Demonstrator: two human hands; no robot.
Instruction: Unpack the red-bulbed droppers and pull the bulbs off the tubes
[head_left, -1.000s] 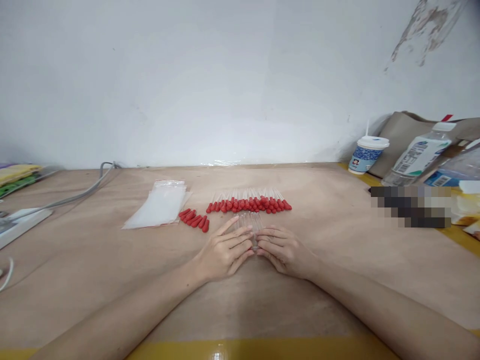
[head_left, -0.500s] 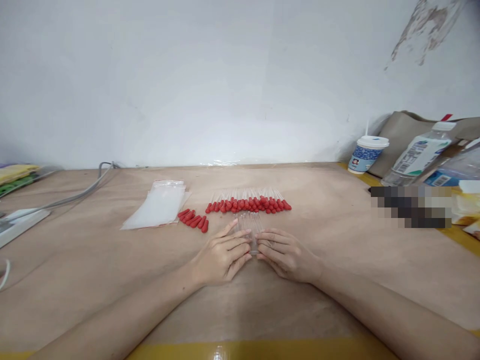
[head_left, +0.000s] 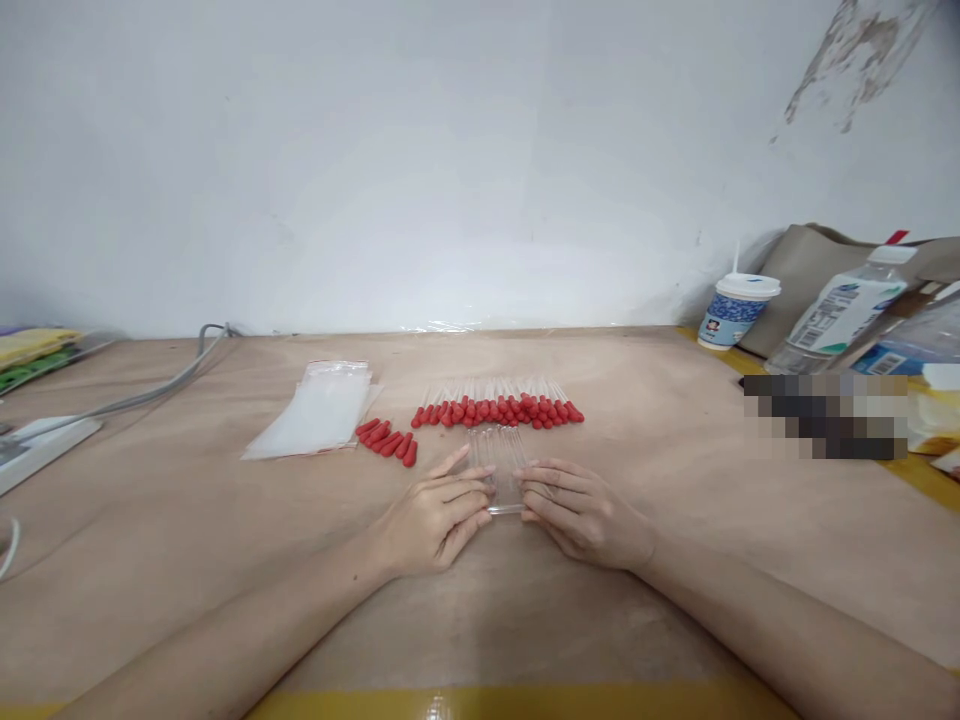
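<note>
Between my hands a group of clear glass dropper tubes (head_left: 500,445) lies side by side on the table, narrow ends pointing away. A clear glass tube (head_left: 506,509) lies crosswise at their near ends. My left hand (head_left: 442,520) closes on its left end, thumb below and fingers curled above, index finger stretched forward beside the tubes. On the right end my right hand (head_left: 581,510) is closed in the same way. Just beyond is a row of droppers with red rubber bulbs (head_left: 499,408). Several loose red rubber bulbs (head_left: 388,440) lie to its left.
A stack of clear zip bags (head_left: 311,410) lies left of the bulbs. Far left are a grey cable (head_left: 150,395) and a white power strip (head_left: 52,450). At right stand a paper cup (head_left: 739,312), a plastic bottle (head_left: 844,315) and a grey bag (head_left: 795,265). A wall closes the back.
My hands have moved slightly apart, showing more of the crosswise glass tube and the tubes between them. The red-bulbed droppers and the bags have stayed in place.
</note>
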